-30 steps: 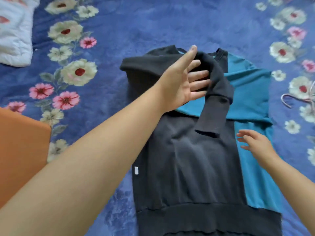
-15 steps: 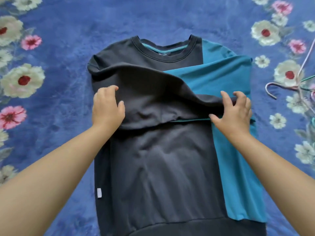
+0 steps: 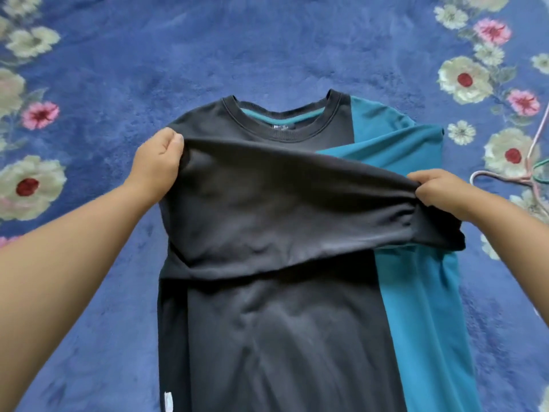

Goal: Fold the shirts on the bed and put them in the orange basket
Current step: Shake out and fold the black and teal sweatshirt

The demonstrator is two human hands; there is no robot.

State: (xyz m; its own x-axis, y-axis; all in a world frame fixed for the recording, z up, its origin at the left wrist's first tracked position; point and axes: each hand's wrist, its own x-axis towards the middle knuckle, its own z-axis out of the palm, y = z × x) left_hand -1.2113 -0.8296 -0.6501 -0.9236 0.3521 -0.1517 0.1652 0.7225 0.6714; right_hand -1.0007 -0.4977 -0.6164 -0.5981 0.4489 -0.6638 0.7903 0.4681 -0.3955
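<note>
Shirt point(image 3: 282, 292) lies on the bed point(image 3: 267, 49), sleeves folded across; left hand point(image 3: 157, 165) and right hand point(image 3: 439, 194) each pinch its sides between them. Lengthwise fold and basket remain.

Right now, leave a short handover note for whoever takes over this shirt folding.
Left hand: grip on the left end of the folded-over sleeves.
Right hand: grip on the right end.
Black and teal shirt: lies face up on the blue floral blanket, sleeves crossed over the chest.
Done: sleeves folded in.
Left: fold the body, put it in the orange basket, not in view.
</note>
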